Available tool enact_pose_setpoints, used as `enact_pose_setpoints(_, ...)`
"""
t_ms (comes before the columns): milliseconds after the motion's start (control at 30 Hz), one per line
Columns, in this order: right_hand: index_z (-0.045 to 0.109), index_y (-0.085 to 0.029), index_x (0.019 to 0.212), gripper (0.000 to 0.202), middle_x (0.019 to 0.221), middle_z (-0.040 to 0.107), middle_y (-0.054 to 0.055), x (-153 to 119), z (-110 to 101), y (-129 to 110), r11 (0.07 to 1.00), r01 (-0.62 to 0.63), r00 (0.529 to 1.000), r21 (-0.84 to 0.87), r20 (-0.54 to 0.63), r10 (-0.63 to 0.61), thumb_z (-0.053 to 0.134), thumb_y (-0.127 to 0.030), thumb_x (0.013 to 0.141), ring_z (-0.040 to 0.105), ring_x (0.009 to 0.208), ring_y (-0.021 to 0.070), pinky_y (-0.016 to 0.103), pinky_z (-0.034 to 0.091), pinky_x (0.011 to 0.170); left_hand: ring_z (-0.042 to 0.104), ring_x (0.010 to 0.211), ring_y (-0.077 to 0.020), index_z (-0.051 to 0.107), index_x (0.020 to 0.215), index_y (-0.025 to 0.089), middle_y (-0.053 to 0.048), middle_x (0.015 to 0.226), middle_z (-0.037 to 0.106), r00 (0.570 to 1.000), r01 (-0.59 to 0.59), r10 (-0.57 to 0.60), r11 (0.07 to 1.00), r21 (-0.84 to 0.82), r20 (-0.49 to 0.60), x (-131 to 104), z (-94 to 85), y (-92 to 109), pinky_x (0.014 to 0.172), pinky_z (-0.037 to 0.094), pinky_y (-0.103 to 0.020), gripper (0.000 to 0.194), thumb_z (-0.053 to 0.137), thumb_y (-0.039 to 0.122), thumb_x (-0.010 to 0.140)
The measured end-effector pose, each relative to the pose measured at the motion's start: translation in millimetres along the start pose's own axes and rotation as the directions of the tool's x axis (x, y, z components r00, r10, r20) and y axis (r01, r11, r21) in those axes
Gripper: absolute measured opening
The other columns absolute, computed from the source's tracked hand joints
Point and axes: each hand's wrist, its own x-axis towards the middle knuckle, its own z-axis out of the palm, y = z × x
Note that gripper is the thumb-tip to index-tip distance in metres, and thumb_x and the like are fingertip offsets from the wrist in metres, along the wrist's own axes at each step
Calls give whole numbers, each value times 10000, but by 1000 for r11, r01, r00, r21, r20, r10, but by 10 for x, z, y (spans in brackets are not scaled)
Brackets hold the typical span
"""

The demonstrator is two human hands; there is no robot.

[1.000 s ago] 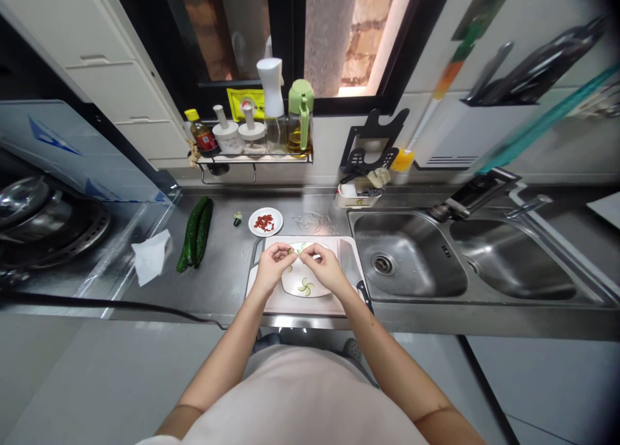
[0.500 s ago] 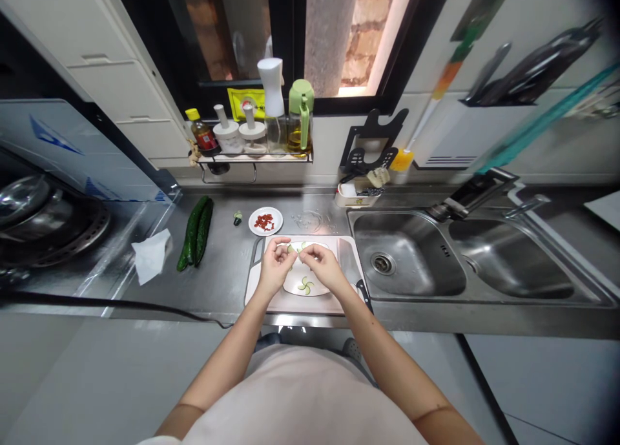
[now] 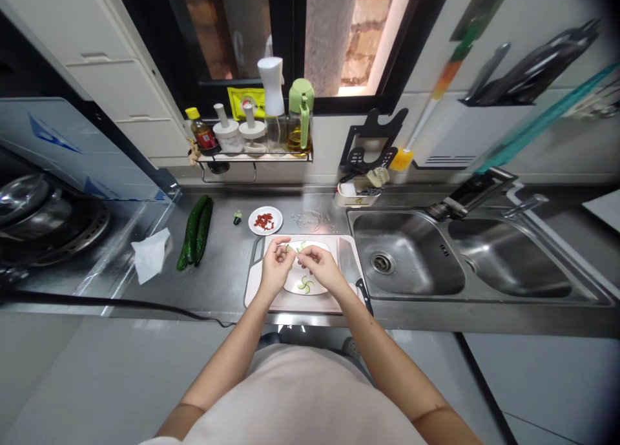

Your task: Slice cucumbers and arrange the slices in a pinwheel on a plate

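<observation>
Over a white plate (image 3: pixel 292 283) my left hand (image 3: pixel 275 267) is closed, its thumb and fingers pinched around thin cucumber slices (image 3: pixel 289 248). My right hand (image 3: pixel 322 265) meets it there, fingertips pinched on a small pale green piece that looks like a cucumber slice. Below the fingers, several cucumber slices (image 3: pixel 305 285) lie fanned in a pinwheel on the plate. More slices (image 3: pixel 302 245) show at its far edge, partly behind my hands. The plate rests on a cutting board (image 3: pixel 253 293). A knife (image 3: pixel 362 290) with a black handle lies along the board's right side.
A small white dish (image 3: pixel 266 230) of chopped red pieces sits behind the board. To the left are two whole cucumbers (image 3: pixel 194 233), a cucumber scrap (image 3: pixel 237 217) and a white paper towel (image 3: pixel 151 256). The double sink (image 3: pixel 409 254) is on the right; a condiment rack (image 3: pixel 256 157) hangs behind.
Both hands stay over the plate, with only slight finger movement and a tiny shift of the right fingertips leftward. The pinwheel of slices has not moved.
</observation>
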Motion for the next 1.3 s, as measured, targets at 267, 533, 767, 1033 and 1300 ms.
enact_pose_setpoints(267, 587, -194, 714, 206, 677, 618, 5, 42, -25, 63, 1000, 11, 1000, -9, -19, -11, 620, -395, 746, 548, 627, 125, 251, 458, 587, 511, 656, -102, 613, 951, 191, 17, 713, 560, 1000, 7, -6, 999, 43, -18, -4, -63, -11, 622, 399, -209, 298, 717, 293, 692)
enact_pose_setpoints(533, 588, -192, 692, 266, 675, 614, 7, 105, -52, 120, 1000, 11, 1000, -12, -15, -12, 644, -450, 729, 554, 643, 135, 266, 461, 618, 503, 653, -95, 616, 864, 189, 15, 728, 567, 999, 21, -19, 998, 53, -51, 12, -106, -52, 633, 398, -207, 250, 738, 286, 668)
enact_pose_setpoints(767, 568, -191, 654, 255, 629, 585, -12, 201, -84, 219, 999, -1, 1000, -34, 9, 1, 650, -425, 716, 531, 604, 127, 259, 435, 598, 471, 607, -81, 629, 825, 179, 18, 708, 567, 999, 27, -23, 994, 103, -43, 62, -188, -198, 595, 376, -194, 246, 755, 296, 649)
enact_pose_setpoints(1033, 584, -182, 640, 219, 614, 596, -19, 378, -58, 630, 961, -3, 1000, -277, 22, 9, 605, -384, 723, 520, 595, 119, 233, 397, 590, 489, 595, -88, 684, 795, 164, -1, 693, 614, 998, 70, -68, 971, 230, -14, 180, -366, -554, 600, 378, -190, 203, 746, 278, 639)
enact_pose_setpoints(1300, 604, -174, 651, 153, 681, 636, 0, 528, 46, 829, 846, -70, 996, -529, 14, 91, 594, -291, 749, 526, 644, 116, 213, 345, 598, 537, 614, -106, 701, 820, 168, -14, 727, 671, 997, 69, -74, 829, 555, -14, 282, -453, -862, 636, 411, -214, 140, 645, 254, 725)
